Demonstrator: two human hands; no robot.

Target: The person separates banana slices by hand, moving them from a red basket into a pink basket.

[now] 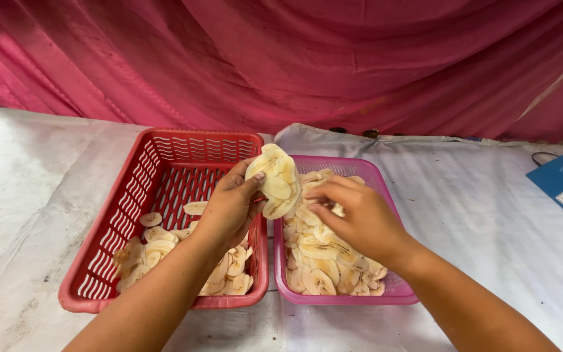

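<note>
Left hand (229,205) fingers clamp a stack of slices (274,181), held above the gap between the two baskets. Right hand (353,215) fingers curl into the pink basket (399,296), apparently pinching one slice; grip partly hidden. Step in hand: gathering slices into the stack. Next move calls for seating that slice flush. Red basket (86,287) is part filled.

Soft even daylight, sharp — faint shadows

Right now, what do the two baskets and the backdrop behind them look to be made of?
Red basket: moulded plastic by the look, slotted lattice walls, slight sheen. Pink basket: likely the same plastic, smaller, semi-glossy rim. Backdrop: pink woven cloth, judging by its soft hanging folds; matte.
</note>
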